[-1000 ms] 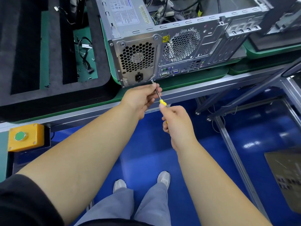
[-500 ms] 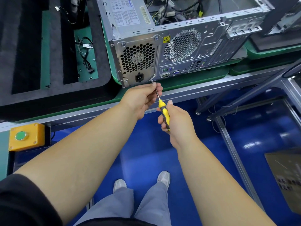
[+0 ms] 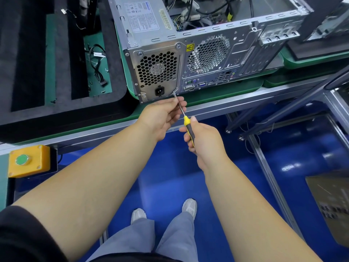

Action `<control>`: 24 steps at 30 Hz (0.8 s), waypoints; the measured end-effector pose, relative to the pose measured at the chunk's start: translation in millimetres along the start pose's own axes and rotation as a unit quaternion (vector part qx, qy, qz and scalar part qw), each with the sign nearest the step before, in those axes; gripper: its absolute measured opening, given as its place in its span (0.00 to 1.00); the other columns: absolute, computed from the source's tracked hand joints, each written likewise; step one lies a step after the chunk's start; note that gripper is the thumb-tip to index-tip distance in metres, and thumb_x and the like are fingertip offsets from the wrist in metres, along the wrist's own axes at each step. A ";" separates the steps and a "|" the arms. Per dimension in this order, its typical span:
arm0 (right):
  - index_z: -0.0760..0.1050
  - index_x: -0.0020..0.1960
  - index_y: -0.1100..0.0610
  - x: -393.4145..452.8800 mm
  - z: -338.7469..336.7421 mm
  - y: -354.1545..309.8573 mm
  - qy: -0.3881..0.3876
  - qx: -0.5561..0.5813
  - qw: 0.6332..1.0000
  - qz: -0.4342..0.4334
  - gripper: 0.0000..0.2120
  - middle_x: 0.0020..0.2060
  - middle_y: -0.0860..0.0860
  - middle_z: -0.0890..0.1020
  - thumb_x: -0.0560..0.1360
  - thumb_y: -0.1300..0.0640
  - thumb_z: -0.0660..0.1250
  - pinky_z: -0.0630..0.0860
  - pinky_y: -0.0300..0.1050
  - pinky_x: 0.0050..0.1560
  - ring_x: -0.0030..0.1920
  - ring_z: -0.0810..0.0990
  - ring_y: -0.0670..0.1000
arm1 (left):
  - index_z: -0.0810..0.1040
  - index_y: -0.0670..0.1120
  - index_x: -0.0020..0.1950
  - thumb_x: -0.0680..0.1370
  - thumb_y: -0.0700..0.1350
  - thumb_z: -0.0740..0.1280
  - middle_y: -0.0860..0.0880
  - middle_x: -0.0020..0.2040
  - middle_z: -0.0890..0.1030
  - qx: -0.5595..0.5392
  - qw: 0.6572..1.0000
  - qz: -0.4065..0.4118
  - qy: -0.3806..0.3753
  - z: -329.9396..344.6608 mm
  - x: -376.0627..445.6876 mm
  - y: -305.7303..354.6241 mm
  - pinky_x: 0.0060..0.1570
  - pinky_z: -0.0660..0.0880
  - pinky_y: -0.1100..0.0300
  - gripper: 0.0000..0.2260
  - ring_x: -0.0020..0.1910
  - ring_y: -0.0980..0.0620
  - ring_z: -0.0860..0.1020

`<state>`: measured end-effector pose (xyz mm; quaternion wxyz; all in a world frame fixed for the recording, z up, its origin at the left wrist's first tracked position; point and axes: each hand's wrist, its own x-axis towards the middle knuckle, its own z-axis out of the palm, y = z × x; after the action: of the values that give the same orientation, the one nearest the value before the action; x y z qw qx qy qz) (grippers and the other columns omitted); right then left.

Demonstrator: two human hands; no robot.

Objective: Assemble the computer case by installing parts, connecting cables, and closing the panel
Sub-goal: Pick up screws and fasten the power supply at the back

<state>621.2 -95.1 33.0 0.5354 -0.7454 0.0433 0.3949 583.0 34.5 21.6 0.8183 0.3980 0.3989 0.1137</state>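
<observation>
**Screwdriver at the power supply's lower corner**

The computer case is lying on its side on a green mat at the near edge of the table, its open side facing up and cables showing inside. The right hand is gripping the yellow-and-black handle of a screwdriver, whose tip is meeting a screw at the lower right corner of the power supply. The left hand is curling its fingertips around the metal shaft just below the tip. A yellow box with a green button is sitting at the left, below the table edge.
</observation>
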 end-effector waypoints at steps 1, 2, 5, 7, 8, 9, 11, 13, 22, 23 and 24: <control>0.84 0.37 0.55 0.2 0.4 -0.2 -0.010 0.016 1.000 0.012 0.24 0.24 0.47 0.76 0.83 0.43 0.59 0.66 0.38 0.27 0.23 0.67 0.44 | 0.83 0.45 0.50 0.81 0.42 0.64 0.50 0.45 0.86 0.001 1.000 0.002 0.002 -0.7 -0.1 0.0 0.35 0.77 0.68 0.07 0.43 0.58 0.84; 0.84 0.39 0.56 -0.4 0.9 0.0 -0.018 0.026 0.999 0.018 0.24 0.24 0.47 0.76 0.83 0.43 0.59 0.66 0.38 0.26 0.23 0.67 0.45 | 0.83 0.46 0.50 0.81 0.42 0.65 0.50 0.44 0.86 0.002 1.000 0.001 0.005 -0.9 0.1 0.2 0.35 0.76 0.68 0.07 0.42 0.58 0.84; 0.80 0.42 0.55 -3.4 -0.4 3.2 -0.004 -0.007 1.000 -0.030 0.18 0.26 0.46 0.76 0.78 0.41 0.65 0.67 0.41 0.29 0.26 0.69 0.47 | 0.83 0.46 0.48 0.80 0.42 0.67 0.50 0.43 0.86 -0.005 1.000 -0.003 0.015 -0.3 1.9 -0.2 0.33 0.76 0.69 0.05 0.40 0.58 0.84; 0.75 0.42 0.53 -6.6 -2.8 7.1 0.038 -0.085 0.990 -0.105 0.15 0.29 0.45 0.76 0.74 0.42 0.70 0.70 0.45 0.31 0.29 0.74 0.50 | 0.83 0.46 0.48 0.80 0.42 0.67 0.51 0.42 0.86 -0.010 1.000 -0.005 0.020 0.5 3.0 -1.2 0.32 0.75 0.69 0.05 0.39 0.59 0.84; 0.74 0.42 0.52 -7.5 -3.8 9.3 0.059 -0.124 0.981 -0.137 0.14 0.32 0.46 0.77 0.74 0.42 0.71 0.72 0.47 0.32 0.32 0.78 0.51 | 0.83 0.46 0.48 0.79 0.42 0.68 0.51 0.42 0.86 -0.011 1.000 -0.005 0.023 0.8 3.6 -1.8 0.31 0.75 0.69 0.04 0.39 0.59 0.84; 0.74 0.42 0.51 -8.0 -4.1 10.9 0.076 -0.153 0.973 -0.158 0.13 0.33 0.47 0.79 0.75 0.43 0.70 0.74 0.49 0.34 0.35 0.80 0.52 | 0.83 0.46 0.48 0.79 0.42 0.68 0.51 0.42 0.86 -0.013 1.000 -0.005 0.027 0.9 4.0 -2.6 0.31 0.75 0.69 0.04 0.39 0.59 0.84; 0.76 0.41 0.51 -8.5 -3.0 11.9 0.079 -0.160 0.971 -0.158 0.13 0.32 0.47 0.81 0.77 0.43 0.68 0.76 0.49 0.36 0.34 0.81 0.50 | 0.83 0.46 0.48 0.78 0.42 0.70 0.50 0.42 0.86 -0.015 0.999 -0.007 0.036 0.9 4.8 -4.0 0.31 0.75 0.69 0.02 0.39 0.59 0.84; 0.79 0.40 0.52 -7.4 0.6 9.4 0.053 -0.100 0.988 -0.107 0.14 0.28 0.44 0.80 0.79 0.45 0.66 0.74 0.44 0.31 0.28 0.76 0.46 | 0.83 0.46 0.47 0.77 0.43 0.72 0.51 0.41 0.86 -0.013 0.999 -0.007 0.045 0.6 5.1 -4.6 0.30 0.74 0.70 0.01 0.38 0.59 0.83; 0.82 0.41 0.59 -9.1 8.4 -0.3 -0.069 0.149 0.981 0.100 0.24 0.25 0.50 0.73 0.82 0.42 0.61 0.64 0.39 0.25 0.23 0.66 0.46 | 0.82 0.49 0.39 0.73 0.45 0.76 0.53 0.35 0.84 0.018 0.997 -0.010 0.074 3.1 7.7 0.0 0.24 0.69 0.70 0.05 0.29 0.61 0.78; 0.80 0.43 0.59 -9.4 8.7 0.3 -0.059 0.122 0.988 0.076 0.22 0.27 0.50 0.74 0.81 0.41 0.63 0.65 0.39 0.26 0.24 0.67 0.47 | 0.82 0.48 0.39 0.73 0.44 0.76 0.53 0.35 0.84 0.018 0.997 -0.010 0.073 3.2 7.8 0.1 0.24 0.69 0.70 0.05 0.29 0.61 0.78; 0.77 0.44 0.58 -10.2 8.7 1.7 -0.040 0.071 0.996 0.035 0.19 0.29 0.50 0.74 0.79 0.42 0.65 0.65 0.40 0.27 0.25 0.68 0.47 | 0.82 0.48 0.39 0.73 0.44 0.75 0.53 0.34 0.84 0.018 0.997 -0.010 0.071 3.1 7.8 0.1 0.24 0.69 0.70 0.05 0.29 0.61 0.78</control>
<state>608.7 -92.2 37.1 0.5744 -0.6870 0.0757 0.4386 590.4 36.7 18.4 0.7819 0.3992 0.4618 0.1263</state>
